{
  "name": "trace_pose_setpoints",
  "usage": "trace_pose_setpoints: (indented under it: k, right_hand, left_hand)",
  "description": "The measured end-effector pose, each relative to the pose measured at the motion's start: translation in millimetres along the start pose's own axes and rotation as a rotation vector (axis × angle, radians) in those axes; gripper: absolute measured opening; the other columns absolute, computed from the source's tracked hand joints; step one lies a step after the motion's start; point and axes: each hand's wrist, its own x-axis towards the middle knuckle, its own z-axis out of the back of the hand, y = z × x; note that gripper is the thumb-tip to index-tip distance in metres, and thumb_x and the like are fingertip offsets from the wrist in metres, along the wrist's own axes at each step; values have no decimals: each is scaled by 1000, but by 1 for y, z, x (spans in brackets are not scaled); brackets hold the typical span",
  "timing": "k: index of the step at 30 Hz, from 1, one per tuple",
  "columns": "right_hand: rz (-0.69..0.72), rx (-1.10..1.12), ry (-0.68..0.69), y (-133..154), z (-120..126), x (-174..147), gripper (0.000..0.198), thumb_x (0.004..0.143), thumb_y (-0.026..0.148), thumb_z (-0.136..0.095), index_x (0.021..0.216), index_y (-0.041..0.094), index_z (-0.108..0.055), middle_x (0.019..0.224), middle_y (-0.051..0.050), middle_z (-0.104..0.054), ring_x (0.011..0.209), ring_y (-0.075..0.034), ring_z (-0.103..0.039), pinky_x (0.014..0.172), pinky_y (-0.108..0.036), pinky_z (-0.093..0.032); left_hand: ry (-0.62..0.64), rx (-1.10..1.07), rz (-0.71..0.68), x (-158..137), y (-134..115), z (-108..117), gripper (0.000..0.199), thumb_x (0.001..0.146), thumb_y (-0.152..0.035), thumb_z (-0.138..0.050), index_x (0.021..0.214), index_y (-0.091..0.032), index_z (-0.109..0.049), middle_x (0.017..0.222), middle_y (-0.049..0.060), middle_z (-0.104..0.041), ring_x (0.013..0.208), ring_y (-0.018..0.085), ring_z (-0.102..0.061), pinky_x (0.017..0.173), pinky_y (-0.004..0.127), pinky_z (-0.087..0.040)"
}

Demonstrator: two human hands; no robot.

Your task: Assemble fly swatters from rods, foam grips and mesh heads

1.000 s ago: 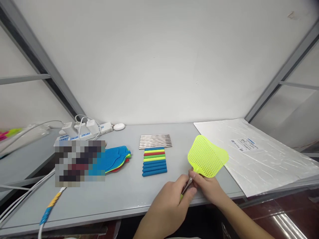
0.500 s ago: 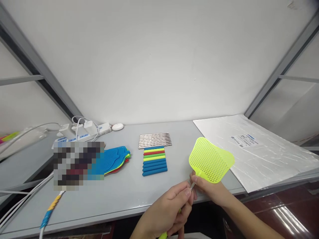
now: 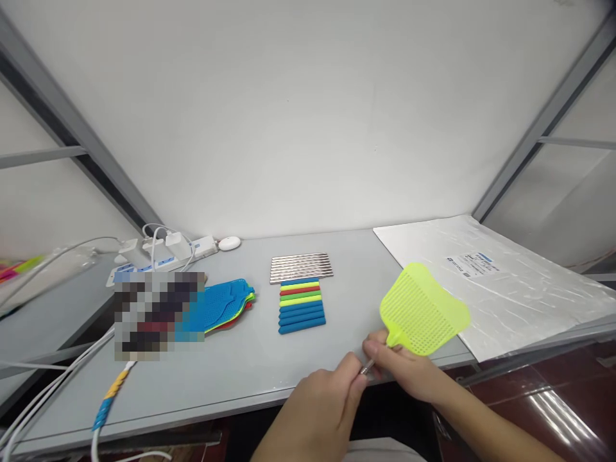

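Observation:
A yellow-green fly swatter [image 3: 424,311] with a perforated head is held over the table's front edge, tilted up to the right. My right hand [image 3: 397,362] pinches it at the neck, just below the head. Lower on its silver metal rod [image 3: 368,367], my left hand [image 3: 320,407] is closed, covering the bottom end. Between the two hands a short stretch of rod shows. Blue, yellow, red and green handle grips [image 3: 301,315] lie in a row on the table, with several silver rods [image 3: 301,267] behind them.
Stacked swatter heads [image 3: 224,305] lie left of the grips, beside a blurred patch. A power strip [image 3: 166,263] with white plugs and a white oval object [image 3: 230,243] stand at the back left. Cables run down the left side. A white wrapped sheet [image 3: 481,282] covers the table's right.
My left hand has turned over, back upward, and now hides the green grip seen below it earlier. The swatter head and right hand have shifted slightly right in view.

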Motion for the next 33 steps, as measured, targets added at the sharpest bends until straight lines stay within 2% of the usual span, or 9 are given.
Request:
trace_pose_setpoints:
  k: [5, 9, 15, 17, 19, 22, 25, 29, 33]
  right_hand:
    - [26, 389, -344, -9, 14, 12, 48, 79, 49, -67, 55, 23, -35, 54, 9, -20, 49, -10, -21, 47, -27, -31]
    - [42, 413, -319, -10, 10, 17, 49, 85, 51, -59, 55, 23, -32, 53, 9, -16, 48, -10, -17, 47, -26, -30]
    - [56, 130, -142, -11, -10, 18, 46, 87, 50, -60, 55, 19, -47, 50, 4, -42, 52, -11, -39, 54, -26, -34]
    - [49, 191, -135, -8, -19, 22, 49, 89, 52, -55, 54, 20, -44, 48, 5, -37, 49, -10, -35, 52, -26, -35]
    - [50, 322, -180, -1, -28, 30, 49, 89, 53, -53, 55, 21, -39, 48, 7, -29, 46, -9, -30, 48, -25, -34]
    - [91, 444, -241, 16, -40, 41, 52, 90, 49, -55, 53, 22, -30, 49, 8, -22, 47, -9, -22, 47, -25, -32]
    - [127, 515, -282, 30, -54, 44, 54, 91, 47, -54, 52, 22, -26, 50, 8, -20, 48, -9, -20, 47, -25, -32]
    - [114, 500, -192, 31, -71, 38, 51, 91, 49, -54, 54, 22, -32, 49, 8, -24, 46, -9, -25, 46, -24, -31]
    - [28, 429, -30, 23, -84, 33, 51, 86, 54, -58, 54, 21, -37, 46, 8, -27, 43, -8, -27, 43, -24, -27]
  left_hand:
    - [-59, 254, 98, -17, 16, 17, 26, 99, -34, -30, 82, -26, -48, 60, -3, -58, 51, 16, -50, 49, 27, -18]
    - [-151, 321, 107, -17, 13, 16, 27, 100, -34, -31, 83, -26, -50, 69, -1, -63, 57, 17, -56, 51, 26, -23]
    - [-325, 517, -37, 9, -2, 6, 26, 98, -34, -37, 99, -28, -61, 70, 2, -62, 61, 18, -57, 54, 28, -28]
    - [-449, 554, -120, 15, -5, 5, 23, 97, -30, -41, 103, -28, -63, 74, 3, -63, 67, 19, -57, 63, 31, -34]
    - [-700, 534, -158, 14, -4, 0, 21, 94, -25, -47, 107, -29, -64, 86, 6, -65, 81, 23, -58, 79, 40, -37]
    - [-995, 349, -259, 2, 4, -20, 16, 91, -25, -49, 89, -26, -65, 80, 8, -64, 77, 22, -55, 80, 44, -37]
    - [-758, 3, -414, -2, 14, -45, 43, 94, -52, -32, 72, -24, -57, 59, 4, -51, 56, 18, -45, 61, 37, -37]
    - [-808, -760, -76, 14, 19, -51, 46, 92, -63, -29, 72, -24, -40, 58, -2, -37, 52, 14, -37, 52, 28, -35]
    - [-753, -1156, 3, 26, 19, -35, 48, 88, -62, -45, 65, -22, -33, 57, -6, -31, 49, 9, -31, 47, 22, -30]
